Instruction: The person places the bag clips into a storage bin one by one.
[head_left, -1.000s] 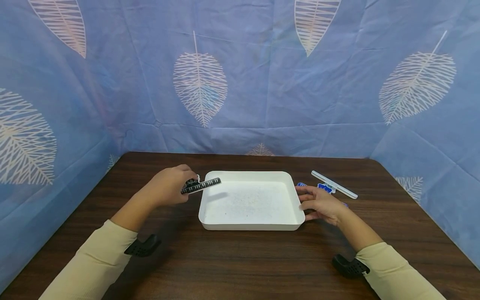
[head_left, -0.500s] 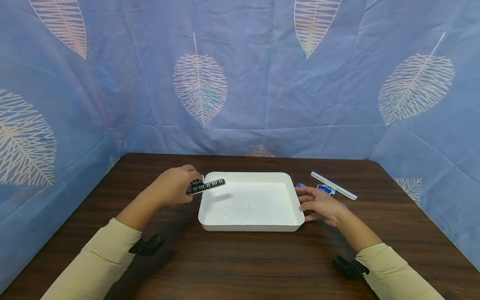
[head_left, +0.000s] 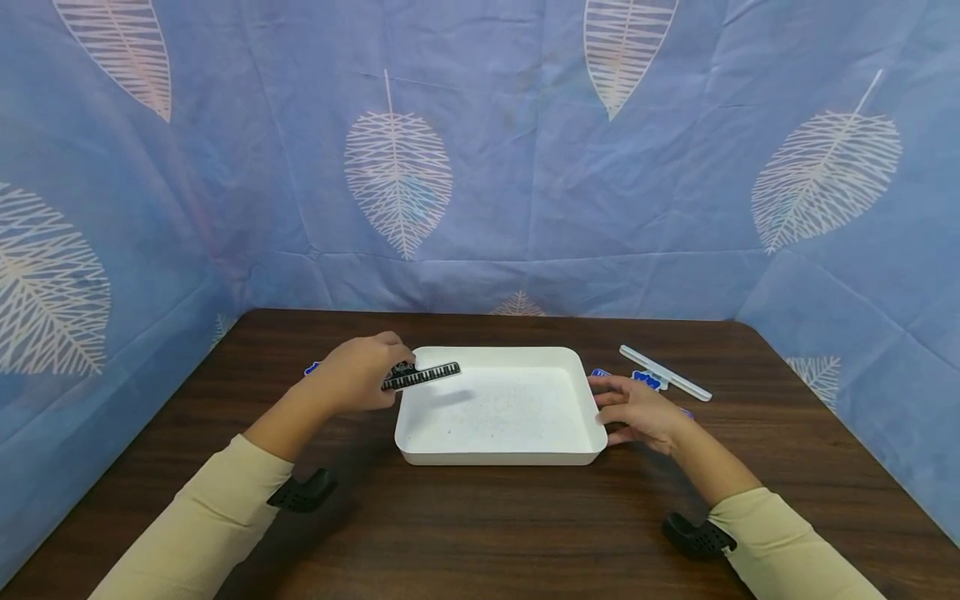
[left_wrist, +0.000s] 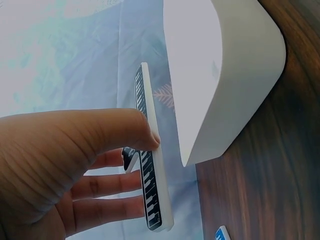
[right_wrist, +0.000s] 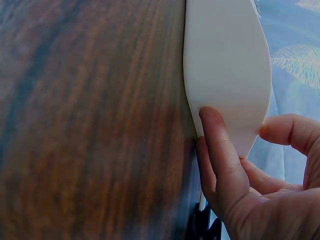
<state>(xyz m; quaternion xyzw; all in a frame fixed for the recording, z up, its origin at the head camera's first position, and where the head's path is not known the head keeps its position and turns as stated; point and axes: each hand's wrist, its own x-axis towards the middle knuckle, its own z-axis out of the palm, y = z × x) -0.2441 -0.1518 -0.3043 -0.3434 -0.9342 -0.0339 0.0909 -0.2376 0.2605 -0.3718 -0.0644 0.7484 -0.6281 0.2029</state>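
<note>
In the head view my left hand (head_left: 365, 372) pinches a long clip (head_left: 422, 376) with a black-and-white piano-key pattern, held above the left rim of a white rectangular tray (head_left: 501, 458). The left wrist view shows the thumb on the near side of the clip's bar (left_wrist: 157, 185) and fingers behind it, apart from the tray wall (left_wrist: 245, 90). My right hand (head_left: 637, 410) holds the tray's right side. One fingertip lies at the rim and others against the outer wall (right_wrist: 225, 65) in the right wrist view.
Right of the tray lies a clip with a long white bar (head_left: 666, 373) and a blue part (head_left: 647, 380). More blue pieces (head_left: 600, 372) are partly hidden by the right hand. Behind the left wrist a small blue item (head_left: 311, 367) shows. Dark wooden table (head_left: 480, 533); leaf-print curtain (head_left: 495, 167) behind.
My left hand has moved slightly right, bringing the piano-key clip farther over the tray. A small blue item has come into sight behind the left wrist. The right hand stays at the tray.
</note>
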